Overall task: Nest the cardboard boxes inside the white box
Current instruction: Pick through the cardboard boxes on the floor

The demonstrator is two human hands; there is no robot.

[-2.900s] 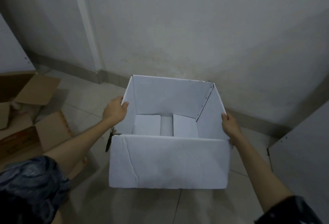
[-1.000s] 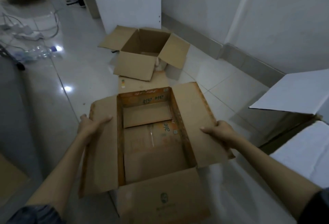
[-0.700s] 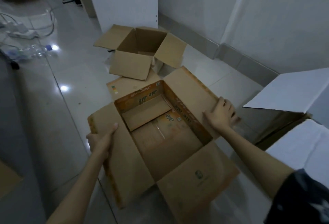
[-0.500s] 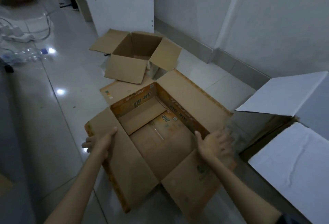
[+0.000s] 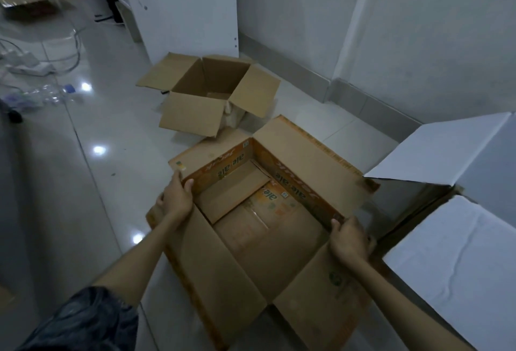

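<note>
A large cardboard box point(image 5: 259, 227) sits open on the glossy tiled floor point(image 5: 83, 183), all four flaps splayed outward and orange printing showing along its inner walls. The person's left hand point(image 5: 177, 197) has its grip clamped over the box's far-left corner, thumb hooked inside the rim and fingers down the outside. The right hand point(image 5: 350, 240) is grasping the near-right corner the same way, curled over the edge where the long right flap meets the near one. Nothing seems to lie inside but the folded bottom flaps. Just to the right, almost touching that long flap, stands the white box point(image 5: 458, 253), open, one flap raised toward the wall and another spread wide toward the person; a dark gap between them shows brown cardboard, though I can't tell what it belongs to. A smaller cardboard box point(image 5: 206, 96) rests farther back on the floor, open too, close to a white panel point(image 5: 181, 7) leaning by the wall. Off to the left, cables and a power strip point(image 5: 28, 64) lie on the tiles.
</note>
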